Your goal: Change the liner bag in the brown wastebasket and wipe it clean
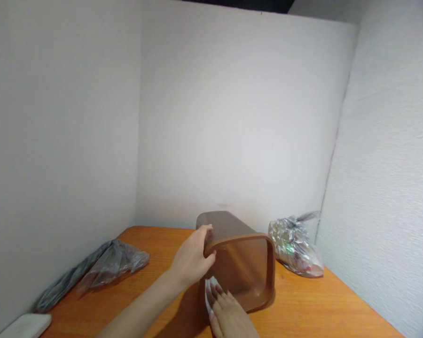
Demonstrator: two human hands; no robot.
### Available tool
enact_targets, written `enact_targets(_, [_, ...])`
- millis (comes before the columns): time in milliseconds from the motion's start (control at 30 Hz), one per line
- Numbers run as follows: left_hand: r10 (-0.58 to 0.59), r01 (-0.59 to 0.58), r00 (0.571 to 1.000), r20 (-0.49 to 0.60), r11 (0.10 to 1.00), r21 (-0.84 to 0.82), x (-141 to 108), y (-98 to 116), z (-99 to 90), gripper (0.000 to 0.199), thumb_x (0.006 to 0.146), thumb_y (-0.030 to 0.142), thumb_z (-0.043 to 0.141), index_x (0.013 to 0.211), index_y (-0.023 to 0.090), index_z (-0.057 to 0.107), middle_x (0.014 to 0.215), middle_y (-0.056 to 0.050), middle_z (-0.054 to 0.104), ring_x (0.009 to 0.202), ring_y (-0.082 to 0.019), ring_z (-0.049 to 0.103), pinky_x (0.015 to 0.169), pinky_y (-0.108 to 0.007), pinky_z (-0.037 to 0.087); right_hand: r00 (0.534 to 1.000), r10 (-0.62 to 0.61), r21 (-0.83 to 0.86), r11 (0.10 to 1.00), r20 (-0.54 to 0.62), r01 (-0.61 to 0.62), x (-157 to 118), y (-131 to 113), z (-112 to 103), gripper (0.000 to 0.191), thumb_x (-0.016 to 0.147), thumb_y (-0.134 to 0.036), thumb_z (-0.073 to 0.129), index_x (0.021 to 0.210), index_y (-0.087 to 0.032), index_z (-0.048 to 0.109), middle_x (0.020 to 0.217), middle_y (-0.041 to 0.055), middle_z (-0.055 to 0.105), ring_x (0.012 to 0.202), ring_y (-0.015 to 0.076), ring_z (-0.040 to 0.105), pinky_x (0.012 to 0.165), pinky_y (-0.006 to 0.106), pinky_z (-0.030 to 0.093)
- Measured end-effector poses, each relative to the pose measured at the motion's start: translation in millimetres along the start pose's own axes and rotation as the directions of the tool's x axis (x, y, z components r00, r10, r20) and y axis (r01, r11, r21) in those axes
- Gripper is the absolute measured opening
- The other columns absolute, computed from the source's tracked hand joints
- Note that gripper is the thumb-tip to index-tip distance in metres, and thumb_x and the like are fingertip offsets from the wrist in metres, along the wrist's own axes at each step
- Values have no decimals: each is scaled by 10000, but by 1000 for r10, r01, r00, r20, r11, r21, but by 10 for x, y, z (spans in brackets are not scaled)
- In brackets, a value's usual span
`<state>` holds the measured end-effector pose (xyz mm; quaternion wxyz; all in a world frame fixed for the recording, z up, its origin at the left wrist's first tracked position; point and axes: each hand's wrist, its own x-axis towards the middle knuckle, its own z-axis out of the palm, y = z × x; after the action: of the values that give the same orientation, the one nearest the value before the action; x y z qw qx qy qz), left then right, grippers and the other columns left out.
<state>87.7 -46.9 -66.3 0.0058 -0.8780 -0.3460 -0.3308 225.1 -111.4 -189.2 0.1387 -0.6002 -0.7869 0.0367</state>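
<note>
Your left hand (192,258) grips the rim of the tipped bin (245,267) mid-desk; your right hand (229,315) presses a white wipe (210,287) at its mouth, so wiping inside is next.

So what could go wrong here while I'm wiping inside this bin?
The bin lies on its side, steadied only by your left hand on the rim; it might roll or slide on the table as the right hand pushes the wipe in. The full bag sits close behind the bin, so a shove could knock it.
</note>
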Motion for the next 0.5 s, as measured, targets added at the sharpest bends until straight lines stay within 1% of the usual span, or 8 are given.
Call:
enact_targets(33, [-16, 15, 999, -33, 1000, -26, -94, -38, 115, 615, 838, 226, 567, 1400, 171, 324, 1489, -138, 454, 1390, -213, 423, 1149, -358, 355, 1000, 2, 8, 1000, -7, -2, 14, 21, 10, 510, 946, -211, 404, 1424, -46, 470, 1484, 167, 433, 1402, 300, 375, 1161, 452, 302])
enact_targets(67, [-47, 38, 994, -100, 995, -91, -195, -83, 247, 698, 837, 251, 581, 1451, 162, 260, 1560, -149, 347, 1450, -221, 325, 1192, -388, 290, 1000, 4, 17, 1000, -11, -4, 29, 41, 19, 502, 939, -192, 410, 1417, -62, 488, 1487, 158, 434, 1405, 295, 372, 1162, 451, 301])
enact_targets(100, [-91, 68, 985, -145, 986, -155, -295, -135, 389, 772, 832, 274, 597, 1486, 165, 202, 1597, -147, 273, 1479, -230, 260, 1210, -416, 254, 1000, 4, 24, 1000, -11, -4, 46, 60, 28, 496, 931, -180, 418, 1407, -74, 505, 1488, 153, 436, 1406, 293, 372, 1164, 451, 297])
enact_targets(167, [-155, 109, 975, -160, 958, -266, -466, -249, 673, 841, 841, 292, 587, 1526, 157, 117, 1617, -153, 219, 1495, -246, 216, 1214, -450, 240, 1000, -3, 40, 999, 3, 3, 84, 102, 47, 496, 930, -189, 430, 1408, -79, 507, 1494, 154, 427, 1409, 295, 369, 1169, 457, 284])
enact_targets(233, [-214, 156, 969, -127, 921, -358, -566, -358, 910, 817, 841, 255, 558, 1535, 146, 140, 1604, -159, 261, 1487, -256, 243, 1213, -456, 245, 1000, -24, 59, 998, 11, 24, 127, 158, 75, 518, 956, -239, 415, 1447, -80, 448, 1520, 150, 376, 1427, 294, 332, 1175, 471, 262])
enact_targets(300, [-267, 209, 960, -82, 881, -424, -595, -445, 1069, 754, 831, 207, 522, 1519, 124, 225, 1558, -173, 360, 1449, -269, 337, 1197, -457, 283, 998, -54, 76, 996, -12, 55, 177, 231, 113, 531, 984, -298, 386, 1484, -120, 391, 1548, 120, 323, 1446, 289, 288, 1180, 496, 238])
enact_targets(400, [-289, 230, 956, -50, 845, -483, -571, -515, 1170, 650, 853, 208, 476, 1480, 114, 331, 1489, -178, 468, 1383, -271, 447, 1164, -452, 349, 993, -99, 79, 991, -63, 104, 289, 361, 184, 524, 1004, -322, 348, 1515, -205, 334, 1573, 63, 288, 1462, 270, 254, 1189, 519, 199])
enact_targets(500, [-249, 184, 965, -77, 858, -479, -553, -518, 1176, 615, 843, 176, 459, 1452, 127, 396, 1480, -170, 485, 1382, -272, 448, 1171, -464, 333, 990, -99, 18, 995, -105, 101, 489, 476, 239, 537, 998, -287, 339, 1532, -259, 291, 1583, 40, 285, 1472, 247, 239, 1200, 497, 180])
